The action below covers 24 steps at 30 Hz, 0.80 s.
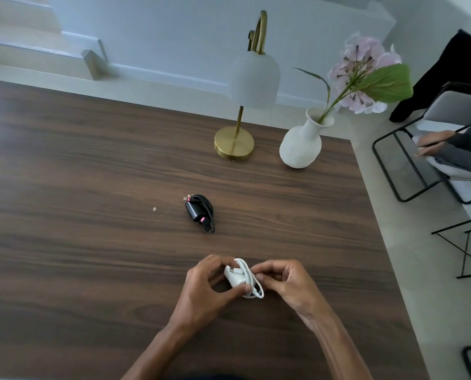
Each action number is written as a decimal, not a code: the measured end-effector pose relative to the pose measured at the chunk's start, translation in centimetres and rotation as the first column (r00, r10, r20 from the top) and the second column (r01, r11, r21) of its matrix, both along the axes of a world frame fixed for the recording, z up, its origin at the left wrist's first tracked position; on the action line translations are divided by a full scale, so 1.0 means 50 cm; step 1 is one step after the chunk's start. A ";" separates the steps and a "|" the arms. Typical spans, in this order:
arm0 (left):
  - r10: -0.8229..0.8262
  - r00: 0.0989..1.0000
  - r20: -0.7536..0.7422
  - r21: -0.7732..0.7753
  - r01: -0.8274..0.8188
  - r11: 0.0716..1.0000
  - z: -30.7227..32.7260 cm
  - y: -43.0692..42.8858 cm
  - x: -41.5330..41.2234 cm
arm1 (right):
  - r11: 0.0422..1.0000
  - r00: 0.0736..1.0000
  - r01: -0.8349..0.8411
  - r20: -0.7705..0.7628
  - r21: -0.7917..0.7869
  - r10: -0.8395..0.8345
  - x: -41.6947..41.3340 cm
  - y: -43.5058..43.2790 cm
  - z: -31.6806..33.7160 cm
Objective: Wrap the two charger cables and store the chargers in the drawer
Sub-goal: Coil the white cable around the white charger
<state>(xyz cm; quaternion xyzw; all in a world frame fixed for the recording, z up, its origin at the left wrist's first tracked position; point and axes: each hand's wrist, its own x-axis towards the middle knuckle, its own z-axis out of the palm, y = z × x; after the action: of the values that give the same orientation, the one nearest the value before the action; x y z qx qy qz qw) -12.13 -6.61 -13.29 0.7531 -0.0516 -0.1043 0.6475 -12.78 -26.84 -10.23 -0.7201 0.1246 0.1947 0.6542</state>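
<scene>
A white charger with its white cable coiled around it sits between my two hands, just above the dark wooden table. My left hand grips the charger body with thumb and fingers. My right hand pinches the cable loops on the charger's right side. A black charger lies on the table farther away, its black cable wound around it and pink-tipped plugs showing. No drawer is in view.
A brass lamp with a white shade and a white vase holding pink flowers stand at the table's far right. Black metal chairs and another person's hand are beyond the table's right edge.
</scene>
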 end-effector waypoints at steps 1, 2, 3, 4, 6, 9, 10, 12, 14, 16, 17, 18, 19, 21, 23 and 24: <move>0.006 1.000 -0.004 0.004 -0.006 1.000 -0.001 0.000 0.000 | 1.000 1.000 -0.005 0.004 -0.007 0.005 0.002 0.001 -0.001; 0.023 1.000 -0.010 0.000 -0.023 1.000 -0.002 -0.001 -0.002 | 1.000 1.000 -0.006 0.005 -0.012 0.006 0.002 0.002 -0.001; 0.051 0.999 -0.016 -0.002 -0.051 0.999 -0.004 -0.001 -0.005 | 1.000 1.000 -0.003 0.004 -0.014 0.003 0.002 0.004 -0.002; 0.088 0.996 -0.007 0.017 -0.088 0.996 -0.005 -0.002 -0.010 | 1.000 1.000 0.005 0.001 -0.010 -0.005 0.000 0.007 -0.003; 0.161 0.986 0.044 0.113 -0.165 0.980 -0.002 -0.003 -0.020 | 1.000 1.000 0.024 -0.008 0.000 -0.024 -0.006 0.015 -0.006; 0.216 0.974 0.062 0.200 -0.224 0.954 0.006 -0.004 -0.027 | 0.999 0.999 0.032 0.004 -0.009 -0.032 -0.012 0.026 -0.013; 0.229 0.972 0.053 0.211 -0.235 0.949 0.009 -0.002 -0.028 | 0.999 0.999 0.031 0.011 -0.016 -0.031 -0.013 0.029 -0.013; 0.240 0.971 -0.009 0.172 -0.235 0.957 0.016 0.000 -0.030 | 0.999 0.999 0.029 0.024 -0.034 -0.028 -0.015 0.031 -0.013; 0.237 0.966 -0.105 0.103 -0.226 0.969 0.021 0.000 -0.032 | 0.998 0.999 0.023 0.032 -0.063 -0.021 -0.016 0.031 -0.012; 0.234 0.958 -0.167 0.066 -0.226 0.972 0.024 -0.002 -0.032 | 0.997 0.999 0.024 0.039 -0.078 -0.021 -0.017 0.031 -0.010; 0.232 0.955 -0.183 0.057 -0.225 0.973 0.027 -0.004 -0.031 | 0.996 0.999 0.031 0.044 -0.083 -0.027 -0.018 0.031 -0.009; 0.232 0.954 -0.190 0.057 -0.225 0.973 0.028 -0.005 -0.031 | 0.995 0.998 0.041 0.049 -0.089 -0.036 -0.019 0.032 -0.008; 0.237 0.953 -0.190 0.066 -0.228 0.971 0.029 -0.006 -0.029 | 0.994 0.997 0.053 0.054 -0.097 -0.048 -0.019 0.034 -0.008; 0.248 0.950 -0.192 0.088 -0.235 0.968 0.030 -0.005 -0.029 | 0.991 0.995 0.080 0.064 -0.108 -0.073 -0.019 0.038 -0.008; 0.248 0.945 -0.215 0.069 -0.238 0.969 0.035 -0.003 -0.032 | 0.989 0.993 0.095 0.077 -0.113 -0.086 -0.018 0.043 -0.005; 0.247 0.944 -0.219 0.060 -0.240 0.969 0.038 -0.002 -0.033 | 0.989 0.993 0.098 0.083 -0.114 -0.089 -0.017 0.045 -0.003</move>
<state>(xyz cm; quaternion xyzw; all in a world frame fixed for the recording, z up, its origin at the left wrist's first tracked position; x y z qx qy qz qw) -13.80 -6.69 -11.37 0.7475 0.1170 -0.1089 0.6448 -13.64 -24.59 -10.40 -0.7580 0.1438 0.1278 0.6233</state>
